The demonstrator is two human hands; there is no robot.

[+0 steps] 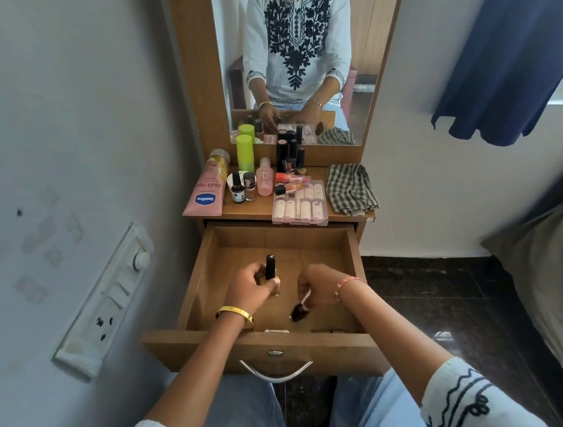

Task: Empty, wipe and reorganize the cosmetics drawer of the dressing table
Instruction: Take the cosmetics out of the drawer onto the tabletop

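Note:
The wooden drawer [313, 241] of the dressing table is pulled out in front of me, with both hands inside it. My left hand [249, 285] grips a nail polish bottle [270, 266] with a black cap and a golden base. My right hand [318, 283] pinches a thin white-handled applicator [304, 297] whose dark tip points down at the drawer floor. A few small items lie along the drawer's front inner edge [277, 330], partly hidden. On the tabletop [238, 210] stand several cosmetics: a pink Vaseline tube [205, 193], green bottles, and a clear nail kit box [300, 206].
A checked cloth [350, 187] lies on the tabletop's right end. The mirror [296, 57] rises behind. A wall with a switchboard [109, 298] is close on the left. A bed [561, 272] and a blue curtain [504, 43] are on the right. My knees sit under the drawer handle [277, 372].

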